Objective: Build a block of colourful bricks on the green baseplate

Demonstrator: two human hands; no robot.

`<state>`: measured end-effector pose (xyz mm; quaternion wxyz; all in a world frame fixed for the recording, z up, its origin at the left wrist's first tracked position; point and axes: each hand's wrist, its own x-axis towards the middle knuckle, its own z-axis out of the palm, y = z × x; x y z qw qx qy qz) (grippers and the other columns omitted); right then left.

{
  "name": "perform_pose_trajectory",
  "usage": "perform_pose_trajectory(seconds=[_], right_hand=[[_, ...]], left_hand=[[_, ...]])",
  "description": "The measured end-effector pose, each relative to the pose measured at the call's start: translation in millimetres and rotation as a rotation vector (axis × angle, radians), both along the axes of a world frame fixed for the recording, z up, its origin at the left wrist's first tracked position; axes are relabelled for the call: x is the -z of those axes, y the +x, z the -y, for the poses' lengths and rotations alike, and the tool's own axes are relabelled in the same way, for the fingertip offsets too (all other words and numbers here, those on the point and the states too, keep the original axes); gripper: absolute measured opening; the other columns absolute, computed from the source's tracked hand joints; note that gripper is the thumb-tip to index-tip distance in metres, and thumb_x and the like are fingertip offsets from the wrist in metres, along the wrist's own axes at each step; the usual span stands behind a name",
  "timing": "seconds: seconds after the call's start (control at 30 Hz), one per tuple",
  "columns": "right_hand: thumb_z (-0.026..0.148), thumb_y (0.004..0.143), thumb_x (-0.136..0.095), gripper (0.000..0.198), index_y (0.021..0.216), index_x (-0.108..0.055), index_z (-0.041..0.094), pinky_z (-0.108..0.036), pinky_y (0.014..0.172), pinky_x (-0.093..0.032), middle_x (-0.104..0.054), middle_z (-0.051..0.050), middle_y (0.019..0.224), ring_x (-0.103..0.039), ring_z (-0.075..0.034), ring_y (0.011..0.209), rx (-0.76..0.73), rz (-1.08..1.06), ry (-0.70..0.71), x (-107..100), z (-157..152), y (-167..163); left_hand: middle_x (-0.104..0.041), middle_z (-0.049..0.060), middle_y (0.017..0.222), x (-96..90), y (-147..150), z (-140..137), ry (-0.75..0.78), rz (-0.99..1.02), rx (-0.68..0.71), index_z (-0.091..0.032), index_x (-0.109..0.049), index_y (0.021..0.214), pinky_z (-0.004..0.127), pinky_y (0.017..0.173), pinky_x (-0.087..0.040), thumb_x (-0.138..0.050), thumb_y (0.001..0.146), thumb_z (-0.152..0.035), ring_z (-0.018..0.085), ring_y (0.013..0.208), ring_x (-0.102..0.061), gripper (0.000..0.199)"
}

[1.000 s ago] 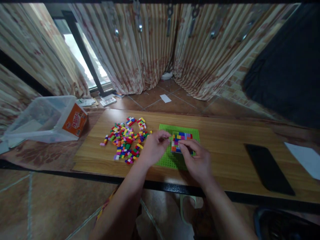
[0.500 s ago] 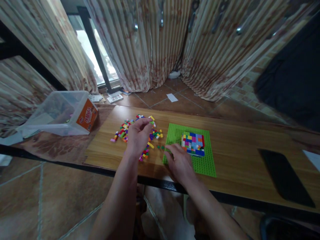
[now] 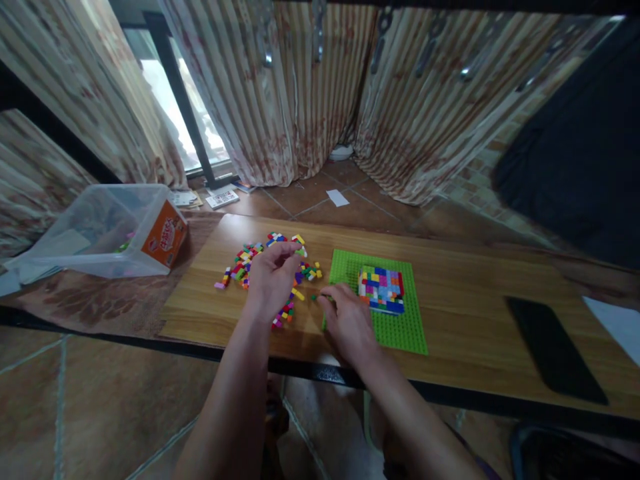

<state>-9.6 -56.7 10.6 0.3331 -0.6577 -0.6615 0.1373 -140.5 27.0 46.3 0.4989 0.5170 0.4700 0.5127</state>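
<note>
Green brick point(image 3: 314, 297) lies on the table point(image 3: 465, 300) just off the bent fingertips of your right hand point(image 3: 349, 323); whether those fingers pinch another piece, I cannot tell. Your left hand point(image 3: 270, 283) is over the loose bricks point(image 3: 245, 259), thumb and forefinger close together, and whether anything is between them I cannot tell either. A careless sweep of that wrist could scatter pieces, since your palm hides many of them. Farther out, the brick block point(image 3: 381, 290) sits on the green baseplate point(image 3: 395, 333), near your right hand's knuckles; catching its edge could knock pieces loose or skew the baseplate.
</note>
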Motion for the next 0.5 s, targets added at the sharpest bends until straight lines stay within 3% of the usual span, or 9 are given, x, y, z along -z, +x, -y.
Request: perform_pose_trajectory(seconds=[0.13,0.3,0.5], right_hand=[[0.026,0.090,-0.052,0.017,0.092,-0.068,0.023,-0.031,0.077,-0.049,-0.070,-0.004,0.089,-0.065,-0.017,0.082,0.006,-0.227,0.059,-14,12,20],[0.036,0.081,-0.062,0.018,0.089,-0.073,0.024,-0.035,0.077,-0.052,-0.072,-0.003,0.092,-0.067,-0.020,0.082,0.220,-0.448,0.095,-13,25,72],[0.038,0.076,-0.065,0.025,0.090,-0.074,0.020,-0.037,0.075,-0.052,-0.073,-0.007,0.091,-0.066,-0.022,0.080,0.367,-0.401,0.030,-9,38,124]], left_hand=[[-0.069,0.001,0.080,-0.2,3,0,0.007,-0.042,0.003,-0.016,-0.071,0.089,0.024,0.065,-0.048,-0.070,0.068,-0.029,0.013,0.070,-0.060,0.025],[-0.068,0.000,0.075,0.1,8,1,0.010,-0.070,0.006,-0.016,-0.072,0.090,0.023,0.062,-0.047,-0.069,0.069,-0.029,0.013,0.066,-0.060,0.026],[-0.068,0.000,0.075,1.6,15,2,0.010,-0.100,0.013,-0.016,-0.073,0.090,0.022,0.061,-0.046,-0.067,0.069,-0.025,0.012,0.066,-0.059,0.023]])
